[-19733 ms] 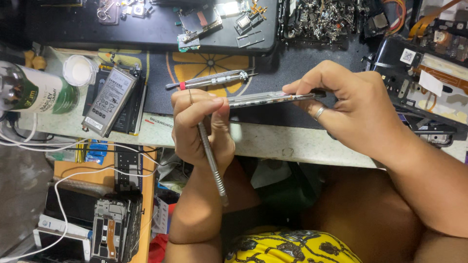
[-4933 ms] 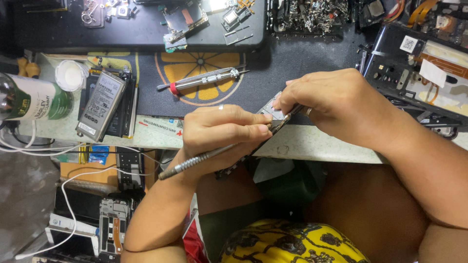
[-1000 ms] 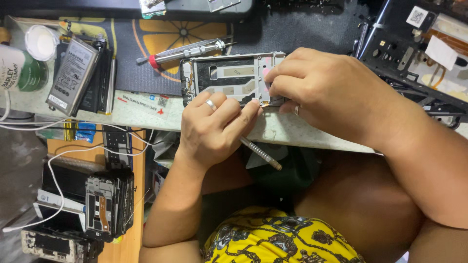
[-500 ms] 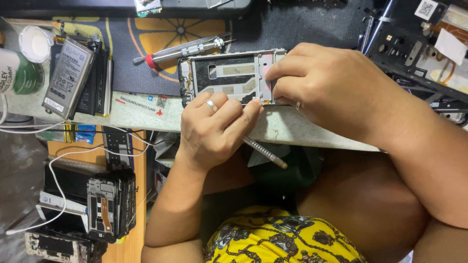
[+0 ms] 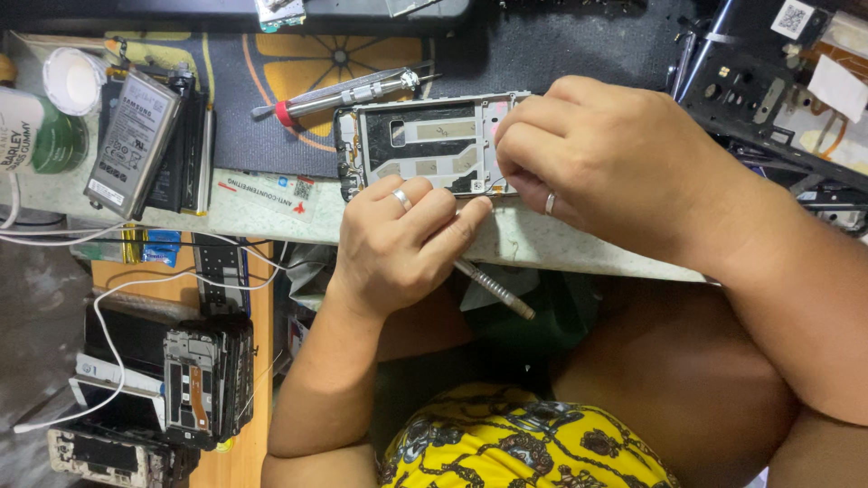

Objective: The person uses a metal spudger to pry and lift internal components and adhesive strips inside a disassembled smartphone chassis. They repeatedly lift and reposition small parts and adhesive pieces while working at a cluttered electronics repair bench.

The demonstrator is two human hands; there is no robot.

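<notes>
Pinching phone frame point(image 5: 425, 145) in right hand point(image 5: 615, 163); left hand point(image 5: 398, 244) grip holds tool point(image 5: 493, 289).

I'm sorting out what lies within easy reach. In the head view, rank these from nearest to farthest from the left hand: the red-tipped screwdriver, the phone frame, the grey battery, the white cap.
1. phone frame: touching the left hand, just above it.
2. red-tipped screwdriver: on the dark mat, above the frame.
3. grey battery: far off to the side.
4. white cap: beyond the battery, in the corner.

Tool point(image 5: 495, 289) tip hidden under fingers, phone frame point(image 5: 425, 145) corner perhaps covered
</notes>
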